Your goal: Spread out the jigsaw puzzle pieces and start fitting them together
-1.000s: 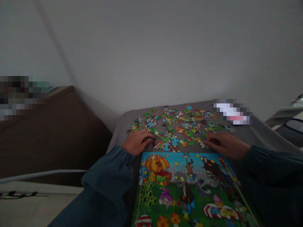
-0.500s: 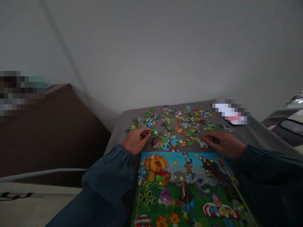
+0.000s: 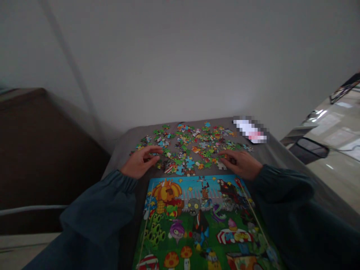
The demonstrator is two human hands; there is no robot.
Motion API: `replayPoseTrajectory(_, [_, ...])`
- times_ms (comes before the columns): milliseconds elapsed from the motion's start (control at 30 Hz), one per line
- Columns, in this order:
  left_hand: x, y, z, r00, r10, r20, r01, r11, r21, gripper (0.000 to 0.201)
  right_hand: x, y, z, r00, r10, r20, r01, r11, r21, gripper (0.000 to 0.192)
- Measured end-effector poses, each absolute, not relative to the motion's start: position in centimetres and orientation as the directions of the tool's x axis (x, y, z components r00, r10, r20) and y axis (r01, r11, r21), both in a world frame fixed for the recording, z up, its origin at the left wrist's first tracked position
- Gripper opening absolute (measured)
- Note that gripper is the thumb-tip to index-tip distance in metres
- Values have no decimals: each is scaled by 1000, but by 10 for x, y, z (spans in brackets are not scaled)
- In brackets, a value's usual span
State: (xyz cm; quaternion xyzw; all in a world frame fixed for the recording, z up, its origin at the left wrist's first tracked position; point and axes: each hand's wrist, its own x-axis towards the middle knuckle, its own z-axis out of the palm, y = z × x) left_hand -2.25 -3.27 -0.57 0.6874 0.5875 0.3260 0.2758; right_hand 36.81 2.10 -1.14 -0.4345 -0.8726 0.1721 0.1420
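Note:
Many small, colourful jigsaw pieces (image 3: 187, 140) lie loosely spread over a grey cloth-covered surface. At their left edge is my left hand (image 3: 142, 161), its thumb and fingers apart with no piece seen between them. My right hand (image 3: 240, 164) is low at the right side of the pile, fingers bent and thumb a little away from them, the tips close to or touching pieces. Whether a fingertip presses on a piece I cannot tell. Nearest me lies a flat puzzle picture (image 3: 194, 221) of cartoon plants and zombies, with a thin pale line along each side.
A phone with a lit, blurred screen (image 3: 250, 129) lies at the far right of the grey cloth (image 3: 135, 133). Behind rises a plain wall (image 3: 168, 60). A dark brown furniture panel (image 3: 42, 150) stands at left, and a dark-framed chair (image 3: 312, 148) at right on shiny floor.
The view has turned right, so everything sits further left. My left thumb and fingers have spread wider apart. My right hand stays by the pile's right side, its thumb now a little further from the fingers.

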Motion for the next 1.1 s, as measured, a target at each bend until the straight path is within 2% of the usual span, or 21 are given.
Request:
replayPoseTrajectory(67, [-30,-32,-4,32,992,124,692,-112,713,54,368,21,-12,-584,805,103,709,567,-419,40])
replayPoseTrajectory(200, [-46,-30,0,-168,967,192,856,46,515,47,369,22,-13,-598,791,125,689,588,-424,36])
replayPoseTrajectory(267, [-54,-27,-1,-155,960,233,876,24,481,44,369,23,-12,-606,787,121,685,593,-423,36])
replayPoseTrajectory(467, [-66,-17,-14,33,962,271,914,-138,381,37,369,23,-13,-610,786,99,693,591,-413,36])
replayPoseTrajectory(567, [-63,-19,-20,61,978,199,937,-125,325,34,368,23,-13,-609,787,93,699,589,-406,36])
replayPoseTrajectory(700, [-61,-23,-24,13,992,129,963,-47,266,39,368,23,-12,-608,791,71,712,582,-393,35])
replayPoseTrajectory(833, [-63,-22,-19,21,991,131,957,-58,284,43,369,24,-13,-610,789,79,705,585,-402,33])
replayPoseTrajectory(933, [-58,-22,-9,97,988,121,915,-136,379,48,369,25,-12,-608,786,113,684,590,-428,31])
replayPoseTrajectory(1000, [-46,-25,-1,90,988,126,858,-141,494,49,367,22,-7,-598,791,132,647,573,-503,30])
replayPoseTrajectory(1100, [-13,-38,12,52,983,178,736,-158,659,45,356,8,6,-619,773,143,498,526,-690,32])
